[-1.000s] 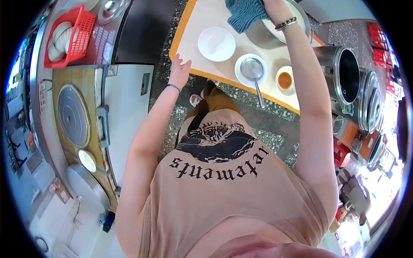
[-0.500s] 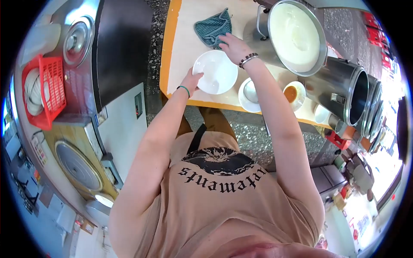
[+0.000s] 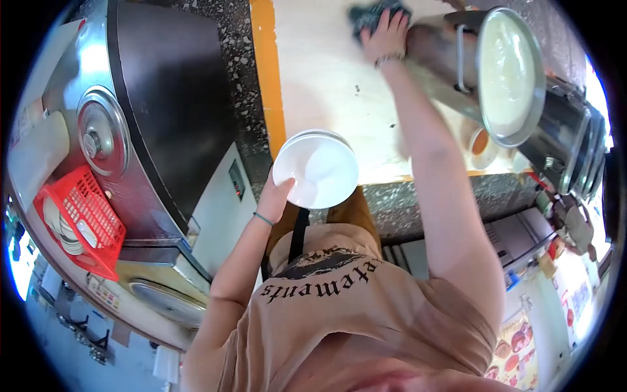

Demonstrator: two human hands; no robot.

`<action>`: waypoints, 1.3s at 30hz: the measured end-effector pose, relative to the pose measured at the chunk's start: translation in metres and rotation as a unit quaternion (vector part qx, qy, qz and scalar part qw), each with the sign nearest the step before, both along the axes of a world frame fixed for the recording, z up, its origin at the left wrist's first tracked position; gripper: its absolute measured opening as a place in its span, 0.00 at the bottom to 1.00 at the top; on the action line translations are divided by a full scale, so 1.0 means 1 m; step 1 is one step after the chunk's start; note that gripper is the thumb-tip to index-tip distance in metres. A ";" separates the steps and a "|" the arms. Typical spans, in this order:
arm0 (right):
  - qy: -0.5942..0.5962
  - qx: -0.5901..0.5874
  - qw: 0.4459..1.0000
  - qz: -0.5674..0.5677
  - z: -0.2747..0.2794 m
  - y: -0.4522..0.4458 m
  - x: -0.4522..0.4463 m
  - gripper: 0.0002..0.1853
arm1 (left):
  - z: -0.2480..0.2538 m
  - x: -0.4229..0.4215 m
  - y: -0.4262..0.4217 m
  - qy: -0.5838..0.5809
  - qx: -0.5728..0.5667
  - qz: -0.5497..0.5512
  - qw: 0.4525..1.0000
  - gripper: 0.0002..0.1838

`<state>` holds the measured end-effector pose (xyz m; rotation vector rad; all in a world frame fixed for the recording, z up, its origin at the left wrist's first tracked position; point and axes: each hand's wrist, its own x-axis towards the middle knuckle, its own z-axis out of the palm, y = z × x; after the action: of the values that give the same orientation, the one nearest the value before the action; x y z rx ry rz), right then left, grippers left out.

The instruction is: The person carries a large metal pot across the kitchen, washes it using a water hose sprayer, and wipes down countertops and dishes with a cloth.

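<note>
My left hand (image 3: 279,194) grips a stack of white bowls (image 3: 333,175) by its near left side, thumb over the rim. More than one rim shows at the top of the stack, which is held off the table in front of my body. A faint rounded shape in the upper bowl is too blurred to name. At the table's far part my right hand (image 3: 386,38) presses on a bunched dark green cloth (image 3: 366,18), fingers spread over it. Part of the cloth is hidden under the hand.
Right of my right arm stands a large steel pot (image 3: 509,78) of pale liquid. Beside it are a bowl of orange-brown liquid (image 3: 481,140) and steel containers (image 3: 568,150). A red basket of dishes (image 3: 85,219) and a metal lid (image 3: 101,134) lie left.
My left hand has drawn back toward my body, and more than one bowl rim now shows. My right hand has reached farther out onto the cloth, which is now bunched. The view has shifted.
</note>
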<state>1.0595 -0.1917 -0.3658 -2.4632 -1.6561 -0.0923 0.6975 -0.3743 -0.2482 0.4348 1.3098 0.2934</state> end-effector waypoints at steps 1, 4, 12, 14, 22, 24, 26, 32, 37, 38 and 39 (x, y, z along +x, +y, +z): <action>0.005 0.006 1.000 -0.020 0.011 0.022 0.002 0.36 | 0.006 -0.017 0.003 0.006 -0.005 -0.009 1.000 0.27; -0.020 -0.146 0.989 0.030 0.038 0.048 -0.023 0.34 | 0.019 -0.050 0.017 -0.002 -0.009 0.005 1.000 0.26; 0.191 -0.225 0.955 0.035 0.065 -0.221 -0.152 0.38 | 0.050 -0.084 0.065 0.052 0.005 0.085 0.995 0.24; 0.181 -0.123 0.976 0.007 0.050 -0.210 -0.132 0.39 | 0.051 -0.088 0.072 0.046 0.019 0.093 0.994 0.24; 0.181 -0.044 0.979 0.085 0.061 0.076 -0.083 0.33 | 0.045 -0.097 0.078 0.046 0.013 0.092 0.995 0.26; 0.099 -0.013 0.973 0.206 0.018 0.072 -0.140 0.25 | 0.042 -0.090 0.088 0.056 0.015 0.079 0.995 0.26; 0.036 -0.027 0.971 0.234 0.016 0.025 -0.188 0.25 | 0.038 -0.082 0.103 0.063 0.030 0.069 0.995 0.27; 0.241 -0.136 0.949 0.151 0.039 -0.208 -0.207 0.28 | 0.016 -0.035 0.157 0.003 0.090 -0.025 0.996 0.26; 0.080 -0.089 0.980 -0.156 0.022 -0.246 -0.095 0.33 | -0.014 0.034 0.168 -0.044 0.068 -0.082 0.993 0.29; 0.084 -0.061 0.975 -0.194 0.020 -0.236 -0.080 0.33 | -0.021 0.047 0.165 -0.058 0.066 -0.084 0.993 0.28; 0.068 -0.038 0.975 -0.210 0.015 -0.225 -0.075 0.32 | -0.025 0.061 0.161 -0.062 0.065 -0.091 0.992 0.28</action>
<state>0.9845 -0.4165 -0.3512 -2.7683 -1.0854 0.0880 0.7580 -0.2129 -0.2731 0.6334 1.1241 0.2500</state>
